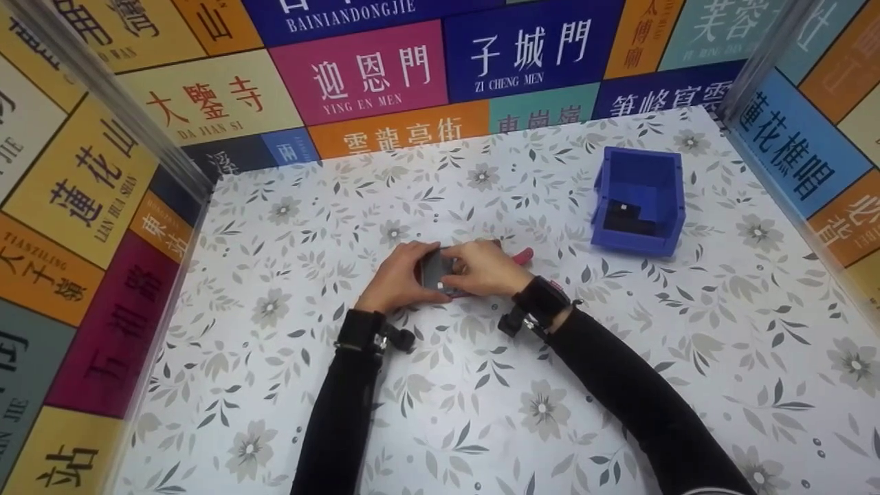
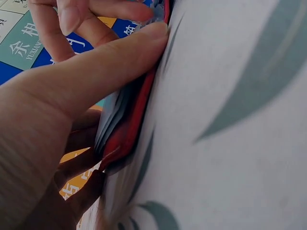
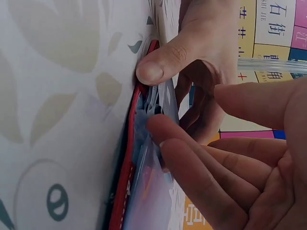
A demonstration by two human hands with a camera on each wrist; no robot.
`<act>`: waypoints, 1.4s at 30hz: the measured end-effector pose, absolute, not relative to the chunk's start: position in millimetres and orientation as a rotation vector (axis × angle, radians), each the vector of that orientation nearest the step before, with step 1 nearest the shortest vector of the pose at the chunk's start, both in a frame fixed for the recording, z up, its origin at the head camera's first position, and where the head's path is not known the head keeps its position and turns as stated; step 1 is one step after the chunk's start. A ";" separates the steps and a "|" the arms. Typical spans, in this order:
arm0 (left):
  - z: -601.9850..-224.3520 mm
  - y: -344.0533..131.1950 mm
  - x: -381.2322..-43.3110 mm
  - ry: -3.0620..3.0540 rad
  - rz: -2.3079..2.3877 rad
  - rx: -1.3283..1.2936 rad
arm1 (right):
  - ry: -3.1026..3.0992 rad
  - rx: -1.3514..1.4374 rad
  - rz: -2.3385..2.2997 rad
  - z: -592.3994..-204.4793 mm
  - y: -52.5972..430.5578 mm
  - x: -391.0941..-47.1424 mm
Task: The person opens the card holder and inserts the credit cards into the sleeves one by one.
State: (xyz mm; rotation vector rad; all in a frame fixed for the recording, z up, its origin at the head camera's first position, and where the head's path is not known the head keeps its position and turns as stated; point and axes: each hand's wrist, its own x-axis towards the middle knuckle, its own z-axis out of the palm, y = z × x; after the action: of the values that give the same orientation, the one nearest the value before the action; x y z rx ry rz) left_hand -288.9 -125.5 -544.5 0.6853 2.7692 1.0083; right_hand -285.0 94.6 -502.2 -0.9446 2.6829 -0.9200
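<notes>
Left hand [image 2: 57, 100] gripped the red-edged holder [image 2: 134, 124], best steadied firmly while the right hand [image 3: 240, 182], fingers parted, touched its plastic leaves [image 3: 148, 191]

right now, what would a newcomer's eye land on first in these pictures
Probably the colourful wall panels with large characters, behind and beside the floral table. Next, the blue bin toward the table's far right, holding dark items. Near the middle, the left hand holds a red-edged holder with clear leaves.

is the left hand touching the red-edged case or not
Touching. The right wrist view shows it: the thumb of the left hand presses on the rim of the red-edged case, with no gap.
</notes>
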 end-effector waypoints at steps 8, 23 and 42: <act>-544.9 -123.6 -289.7 2.790 0.988 0.697 | 2.614 -0.904 -0.951 -500.7 96.3 -284.0; -541.2 -127.4 -286.7 2.742 0.960 0.619 | 3.314 -0.553 -1.029 -419.7 207.9 -306.0; -540.8 -123.7 -287.7 2.748 0.949 0.614 | 2.980 0.042 -0.531 -475.1 316.6 -335.1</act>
State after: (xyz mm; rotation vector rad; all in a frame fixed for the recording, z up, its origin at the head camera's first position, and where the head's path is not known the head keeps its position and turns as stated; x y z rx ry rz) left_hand -287.7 -123.7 -540.8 0.6135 2.7477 0.9488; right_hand -335.1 316.6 -475.1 0.0420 2.9798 -0.5305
